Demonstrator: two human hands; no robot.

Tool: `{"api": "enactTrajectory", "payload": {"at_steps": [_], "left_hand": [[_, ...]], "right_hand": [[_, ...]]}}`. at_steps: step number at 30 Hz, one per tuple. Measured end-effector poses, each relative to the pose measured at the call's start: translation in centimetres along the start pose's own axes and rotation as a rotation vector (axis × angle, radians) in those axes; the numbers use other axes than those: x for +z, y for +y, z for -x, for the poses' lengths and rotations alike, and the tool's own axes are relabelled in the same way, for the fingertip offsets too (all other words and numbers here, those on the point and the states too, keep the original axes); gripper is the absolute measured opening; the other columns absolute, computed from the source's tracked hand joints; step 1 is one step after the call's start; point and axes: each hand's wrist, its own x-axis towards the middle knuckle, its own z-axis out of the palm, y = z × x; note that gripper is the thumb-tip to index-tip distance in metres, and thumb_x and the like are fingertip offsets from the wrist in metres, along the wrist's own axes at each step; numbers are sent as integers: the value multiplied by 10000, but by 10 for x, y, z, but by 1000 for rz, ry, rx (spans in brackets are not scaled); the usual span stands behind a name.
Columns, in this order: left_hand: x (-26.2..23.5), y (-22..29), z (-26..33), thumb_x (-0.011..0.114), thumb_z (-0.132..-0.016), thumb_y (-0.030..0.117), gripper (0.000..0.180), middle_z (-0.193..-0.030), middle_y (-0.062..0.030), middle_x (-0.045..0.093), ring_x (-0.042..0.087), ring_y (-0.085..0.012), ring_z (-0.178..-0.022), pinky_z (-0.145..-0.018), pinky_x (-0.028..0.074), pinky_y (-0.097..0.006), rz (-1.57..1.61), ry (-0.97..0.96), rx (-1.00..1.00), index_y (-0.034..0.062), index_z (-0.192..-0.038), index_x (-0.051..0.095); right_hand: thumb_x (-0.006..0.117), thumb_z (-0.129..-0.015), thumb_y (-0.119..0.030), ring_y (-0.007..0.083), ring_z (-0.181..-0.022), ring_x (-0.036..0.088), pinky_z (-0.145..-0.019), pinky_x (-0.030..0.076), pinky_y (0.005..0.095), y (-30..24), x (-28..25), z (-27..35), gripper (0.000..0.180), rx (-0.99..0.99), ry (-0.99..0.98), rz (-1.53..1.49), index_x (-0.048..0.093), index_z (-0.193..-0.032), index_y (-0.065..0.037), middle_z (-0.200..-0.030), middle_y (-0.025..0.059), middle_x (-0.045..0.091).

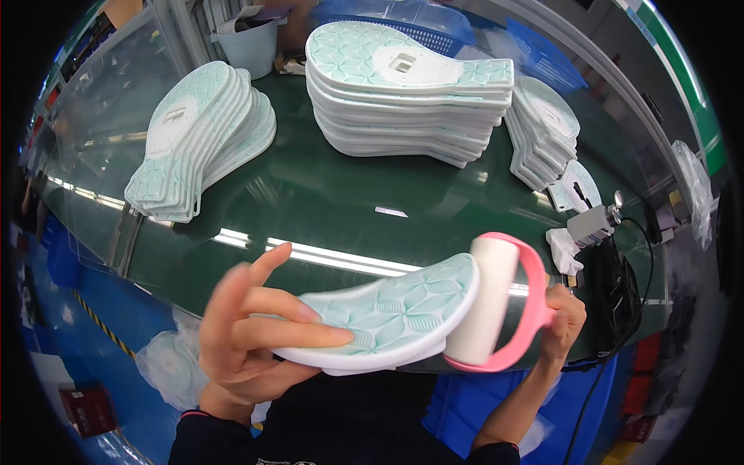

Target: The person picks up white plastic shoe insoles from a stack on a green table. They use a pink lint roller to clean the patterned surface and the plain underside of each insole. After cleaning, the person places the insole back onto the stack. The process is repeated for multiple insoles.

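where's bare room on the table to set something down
The green table is bare between the left stack and middle stack, and beyond the held panel except a small pale strip. Crowded: right side, with another stack, bottle, white wad.

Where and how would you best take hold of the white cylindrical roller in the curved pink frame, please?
Probably by the pink handle, coming from the right: it juts from the right side of the pink frame, away from the white cylinder, and the right hand grips it there. The cylinder's left side lies close to the white, mint-patterned panel, leaving less room.
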Motion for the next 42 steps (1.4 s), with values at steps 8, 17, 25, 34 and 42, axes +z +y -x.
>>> {"api": "enactTrajectory", "payload": {"at_steps": [8,17,25,34,42], "left_hand": [[5,-2,-8,710,-634,68,165,-771,38,668,552,-119,-763,-982,340,-473,60,-218,74,115,-791,689],[-10,-14,-2,715,-653,162,69,-691,7,664,507,-129,-749,-975,348,-508,273,52,-2,141,-666,652],[-9,-10,0,704,-686,160,54,-674,26,655,497,-126,-781,-978,338,-523,377,106,9,143,-692,653],[-5,-7,2,681,-717,179,36,-682,40,655,500,-124,-787,-982,331,-524,333,78,14,148,-706,667],[-1,8,-13,774,-614,151,303,-841,97,625,550,-99,-855,-994,310,-506,-98,-273,165,192,-895,669]], "right_hand": [[507,-768,-590,91,-355,413,-359,282,198,-61,42,-27,625,-177,69,-236,596,-502,-32,-452,-2,478],[542,-808,-441,123,-454,446,-441,303,252,-4,-7,6,507,24,-16,-32,608,-608,20,-519,51,506],[445,-920,-305,47,-525,369,-473,250,209,31,-8,15,414,559,309,174,580,-694,14,-576,-19,433],[579,-832,-221,273,-1055,516,-902,384,347,-26,33,-7,428,244,210,620,495,-1199,-17,-1069,138,591],[711,-649,-72,190,-937,600,-936,369,429,-101,96,-15,455,-48,-210,-38,578,-1084,-45,-883,51,669]]}}
